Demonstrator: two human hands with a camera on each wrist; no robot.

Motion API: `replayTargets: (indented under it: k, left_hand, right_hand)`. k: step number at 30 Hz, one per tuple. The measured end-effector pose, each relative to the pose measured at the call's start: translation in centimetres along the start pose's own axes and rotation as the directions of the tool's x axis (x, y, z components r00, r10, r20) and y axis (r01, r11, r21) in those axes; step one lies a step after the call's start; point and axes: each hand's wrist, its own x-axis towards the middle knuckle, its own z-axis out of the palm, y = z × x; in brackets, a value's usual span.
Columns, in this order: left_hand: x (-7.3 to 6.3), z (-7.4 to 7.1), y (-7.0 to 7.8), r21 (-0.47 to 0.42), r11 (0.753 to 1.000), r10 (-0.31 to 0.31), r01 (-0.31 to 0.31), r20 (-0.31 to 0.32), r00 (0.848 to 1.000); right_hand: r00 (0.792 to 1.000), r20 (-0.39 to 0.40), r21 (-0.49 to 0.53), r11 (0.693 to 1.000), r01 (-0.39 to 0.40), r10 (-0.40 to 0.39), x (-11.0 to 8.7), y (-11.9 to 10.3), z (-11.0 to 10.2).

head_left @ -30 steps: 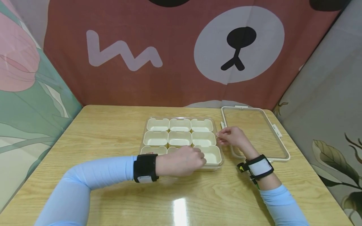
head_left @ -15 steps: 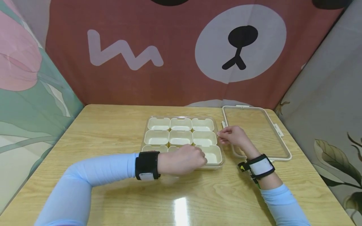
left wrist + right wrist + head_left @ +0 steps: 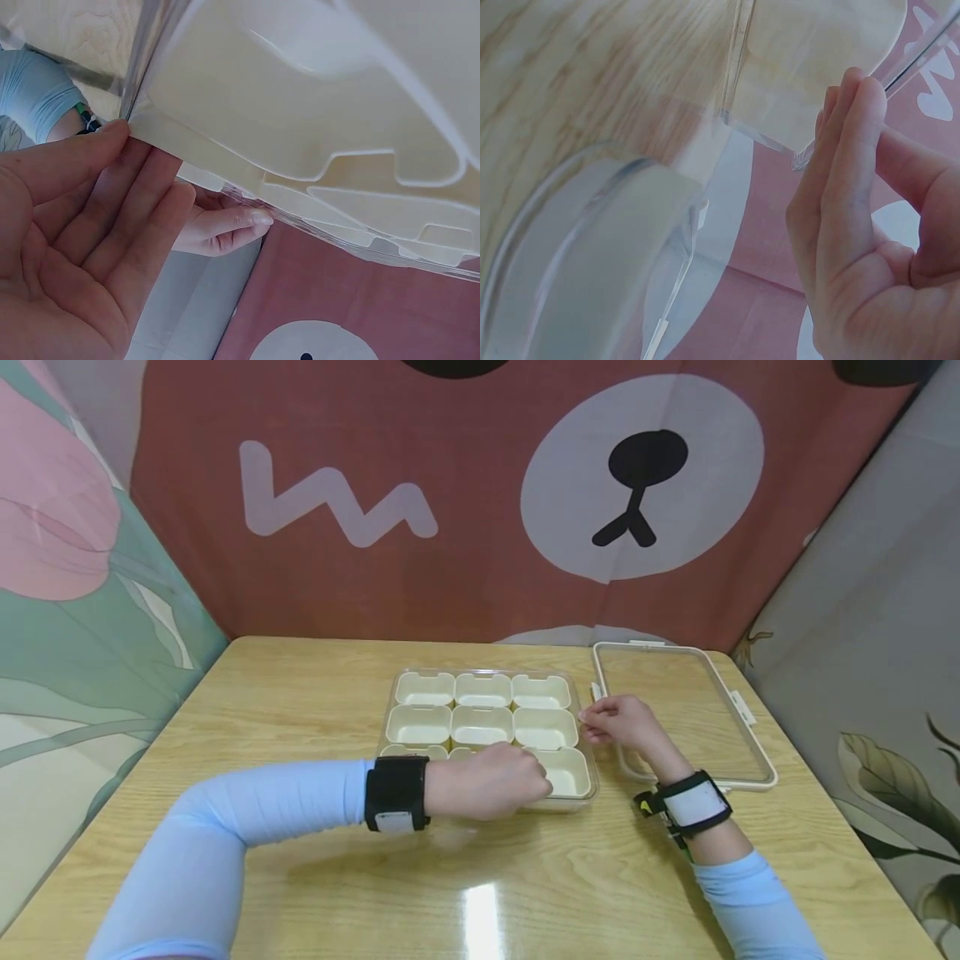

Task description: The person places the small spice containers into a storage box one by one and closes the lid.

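Note:
A clear storage box (image 3: 588, 797) stands on the table, fitted with several cream cups (image 3: 483, 727) in rows. My left hand (image 3: 491, 782) reaches across its front and covers part of the front row. In the left wrist view the thumb tip presses the box's edge beside a cream cup (image 3: 240, 97), while the other fingertips are hidden behind the cream wall. My right hand (image 3: 621, 722) pinches the right rim of the box. From the right wrist view, those fingers (image 3: 851, 172) meet at the clear edge, with the thumb on the other side.
To the right lies a clear lid (image 3: 686, 718) with a white frame and side clips, close behind my right hand. The wooden table (image 3: 315, 710) ends at a bear-print cloth (image 3: 450, 585); patterned cloths also hang at both sides.
Both hands keep their places at the box. The head view has shifted slightly, and the left wristband now covers more of the front left cup.

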Motion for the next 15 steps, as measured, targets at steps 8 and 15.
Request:
replayTargets:
  k: [8,15]
  left_hand:
    - [-0.18,-0.35,-0.15,-0.015,1.0,0.02,-0.02,0.03,0.999]
    - [-0.42,-0.7,-0.13,-0.025,1.0,0.021,-0.019,0.068,0.997]
  right_hand:
    - [1.0,0.0,-0.01,1.0,-0.003,0.003,0.03,-0.04,0.14]
    - [1.0,-0.006,-0.022,1.0,-0.013,0.013,-0.08,-0.18,0.18]
